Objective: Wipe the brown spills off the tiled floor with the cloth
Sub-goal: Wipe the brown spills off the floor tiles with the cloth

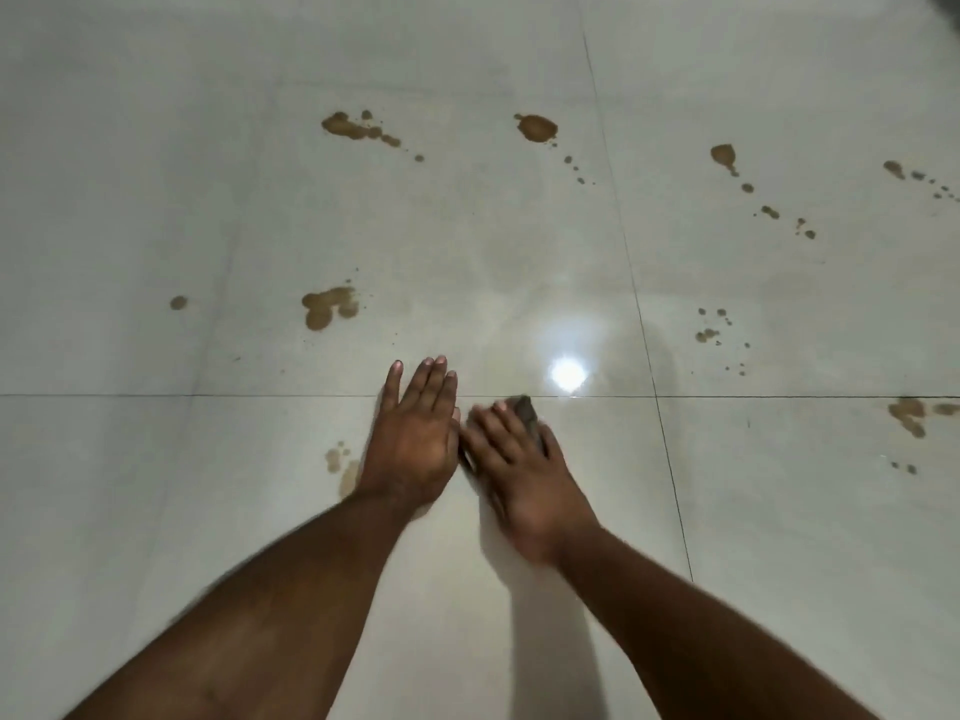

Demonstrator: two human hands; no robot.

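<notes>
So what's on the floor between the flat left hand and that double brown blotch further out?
In the head view, only bare glossy tile and one grout line separate the left hand from the blotch.

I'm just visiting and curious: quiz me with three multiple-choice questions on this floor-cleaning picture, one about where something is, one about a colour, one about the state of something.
1. Where is the cloth?
A. Under the right hand
B. Under the left hand
C. Lying alone far up the floor

2. What colour are the spills, such as the spill far ahead?
A. Blue
B. Brown
C. Red

3. How is the left hand?
A. Clenched in a fist
B. Pinching the cloth
C. Flat, fingers straight, on the tiled floor

Answers:
1 A: the dark cloth peeks out past the right hand's fingertips.
2 B: every blot on the pale tiles is brown.
3 C: its fingers lie stretched out on the tile, holding nothing.
</notes>
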